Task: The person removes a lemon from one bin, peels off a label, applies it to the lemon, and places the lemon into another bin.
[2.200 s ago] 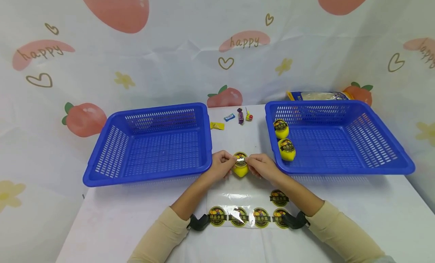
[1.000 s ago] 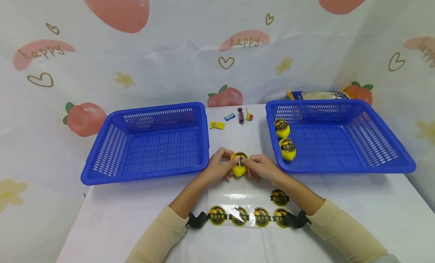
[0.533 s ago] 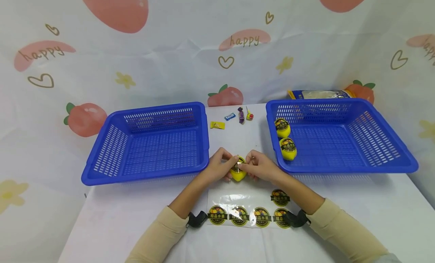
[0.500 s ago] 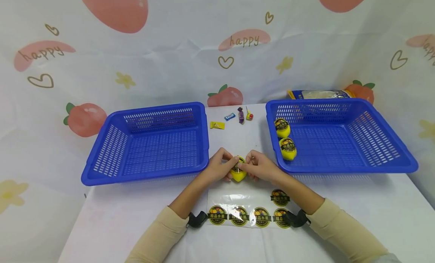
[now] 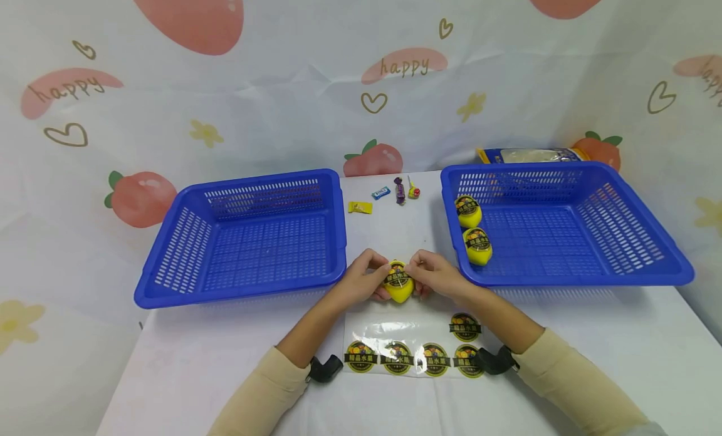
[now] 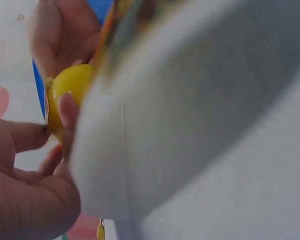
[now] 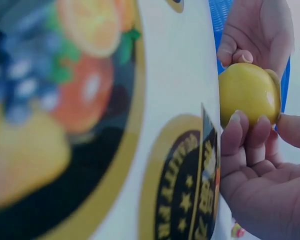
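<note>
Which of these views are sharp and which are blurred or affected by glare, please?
Head view: evenly lit and sharp, with glare on the glossy sticker sheet and bowed edges on the right basket. Left wrist view: a blurred white surface fills most of the frame; only the yellow fruit shows at the left hand. Right wrist view: a sticker looms out of focus, while the right hand is clearer.

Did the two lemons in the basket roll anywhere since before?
No. The two lemons sit in the same spot, by the near-left corner of the right basket, one behind the other, just as in the earlier head views.
</note>
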A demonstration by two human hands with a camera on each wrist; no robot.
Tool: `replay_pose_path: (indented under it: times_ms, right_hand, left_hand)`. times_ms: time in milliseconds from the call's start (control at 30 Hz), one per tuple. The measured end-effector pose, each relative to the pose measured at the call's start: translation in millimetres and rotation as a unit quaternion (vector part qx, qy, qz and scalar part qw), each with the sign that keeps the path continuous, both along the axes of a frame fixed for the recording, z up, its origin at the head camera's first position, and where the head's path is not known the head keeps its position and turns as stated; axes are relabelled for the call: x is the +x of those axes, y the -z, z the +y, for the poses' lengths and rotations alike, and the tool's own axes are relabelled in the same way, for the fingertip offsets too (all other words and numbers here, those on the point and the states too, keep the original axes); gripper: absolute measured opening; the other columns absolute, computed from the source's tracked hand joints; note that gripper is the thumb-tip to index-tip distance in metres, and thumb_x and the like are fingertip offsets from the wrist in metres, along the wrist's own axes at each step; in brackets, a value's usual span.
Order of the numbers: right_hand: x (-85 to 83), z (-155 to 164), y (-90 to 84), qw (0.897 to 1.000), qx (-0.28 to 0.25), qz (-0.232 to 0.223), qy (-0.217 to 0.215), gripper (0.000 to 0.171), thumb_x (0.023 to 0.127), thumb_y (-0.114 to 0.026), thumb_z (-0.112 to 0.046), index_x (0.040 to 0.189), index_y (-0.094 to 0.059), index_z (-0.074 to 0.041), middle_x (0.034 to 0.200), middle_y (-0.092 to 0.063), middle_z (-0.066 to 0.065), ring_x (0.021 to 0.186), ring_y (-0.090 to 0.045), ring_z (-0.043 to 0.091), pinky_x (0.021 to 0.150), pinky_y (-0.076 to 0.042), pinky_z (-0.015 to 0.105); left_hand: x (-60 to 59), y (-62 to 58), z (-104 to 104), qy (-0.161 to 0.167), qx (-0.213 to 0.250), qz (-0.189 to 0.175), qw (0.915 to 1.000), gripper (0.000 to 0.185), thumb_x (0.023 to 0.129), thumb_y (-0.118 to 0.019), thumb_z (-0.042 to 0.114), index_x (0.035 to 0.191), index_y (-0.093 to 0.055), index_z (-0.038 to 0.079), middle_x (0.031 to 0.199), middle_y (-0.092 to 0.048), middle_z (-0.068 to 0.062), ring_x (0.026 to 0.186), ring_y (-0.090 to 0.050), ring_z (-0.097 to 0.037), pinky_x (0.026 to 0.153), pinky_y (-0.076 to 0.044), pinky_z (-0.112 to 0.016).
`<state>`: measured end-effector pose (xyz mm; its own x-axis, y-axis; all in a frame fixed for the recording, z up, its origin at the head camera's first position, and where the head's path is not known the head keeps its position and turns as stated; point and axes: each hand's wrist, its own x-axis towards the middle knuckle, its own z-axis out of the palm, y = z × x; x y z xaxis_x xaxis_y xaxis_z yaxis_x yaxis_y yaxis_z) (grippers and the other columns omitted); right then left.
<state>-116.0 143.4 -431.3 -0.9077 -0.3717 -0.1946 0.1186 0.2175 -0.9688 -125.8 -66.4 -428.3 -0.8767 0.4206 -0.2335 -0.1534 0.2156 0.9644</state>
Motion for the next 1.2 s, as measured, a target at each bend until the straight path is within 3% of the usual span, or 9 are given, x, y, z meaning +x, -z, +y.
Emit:
replay_pose_path:
  times_ms: [200, 700, 900, 1200]
  right_hand:
    - [0.2, 4.4, 1.7, 0.999, -0.034, -0.008, -0.008, 0.01, 0.102, -0.053, -0.005, 0.096, -0.05, 0.002, 0.071, -0.059, 0.011, 0.065, -0.059, 0.02, 0.058, -0.056, 0.03]
    - [-0.4, 7.4, 7.2, 0.99, -0.121, -0.069, 0.0, 0.005, 0.099, -0.05, 0.007, 0.102, -0.046, 0.007, 0.071, -0.061, 0.008, 0.064, -0.063, 0.017, 0.06, -0.057, 0.029]
    - [0.9, 7.2, 8.8, 0.988, -0.137, -0.076, -0.003, 0.01, 0.097, -0.05, 0.008, 0.106, -0.046, 0.008, 0.077, -0.063, 0.009, 0.068, -0.063, 0.017, 0.063, -0.057, 0.028]
    - [7.4, 2.4, 3.4, 0.992, -0.085, -0.078, 0.053, 0.014, 0.099, -0.044, 0.005, 0.112, -0.048, 0.007, 0.083, -0.054, 0.008, 0.068, -0.053, 0.018, 0.058, -0.052, 0.027]
  left_hand:
    - [0.6, -0.8, -3.1, 0.013, 0.04, -0.04, 0.9983, 0.028, 0.101, -0.055, 0.002, 0.126, -0.044, -0.006, 0.134, -0.047, -0.028, 0.064, -0.065, -0.017, 0.071, -0.06, -0.035]
    - [0.1, 6.6, -4.8, -0.012, 0.096, -0.071, 0.9928, 0.036, 0.093, -0.054, -0.017, 0.127, -0.045, -0.009, 0.127, -0.05, -0.029, 0.061, -0.066, -0.018, 0.071, -0.061, -0.037]
    - [-1.7, 7.6, -9.8, -0.003, 0.079, -0.07, 0.9944, 0.041, 0.092, -0.054, -0.018, 0.131, -0.048, -0.007, 0.136, -0.048, -0.03, 0.066, -0.067, -0.019, 0.074, -0.06, -0.038]
    - [3.4, 0.6, -9.9, -0.02, 0.036, -0.043, 0.9982, 0.043, 0.094, -0.049, -0.014, 0.136, -0.047, -0.003, 0.137, -0.049, -0.027, 0.071, -0.065, -0.017, 0.07, -0.059, -0.031]
